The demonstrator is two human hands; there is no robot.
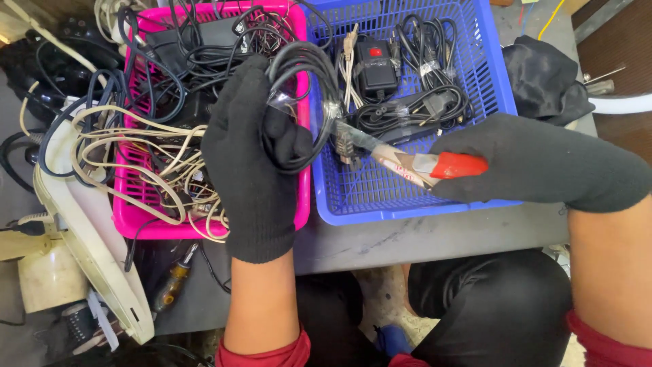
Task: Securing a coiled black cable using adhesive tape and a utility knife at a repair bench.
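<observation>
baskets: 2 (pink (136, 224), blue (489, 75)) | gloved hands: 2 (left (248, 160), right (536, 166)) | utility knife: 1 (407, 163) | screwdriver: 1 (173, 282)

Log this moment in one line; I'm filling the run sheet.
left hand: holds black cable coil | right hand: holds red-handled cutter, tip at coil's tape | below: blue basket, pink basket

Repair workshop: cable-filled baskets (489, 81), screwdriver (173, 284), cluttered workbench (407, 241).

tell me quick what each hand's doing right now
Left hand: closed on a black cable coil.
Right hand: closed on a red-handled cutter, its tip at the coil.
</observation>
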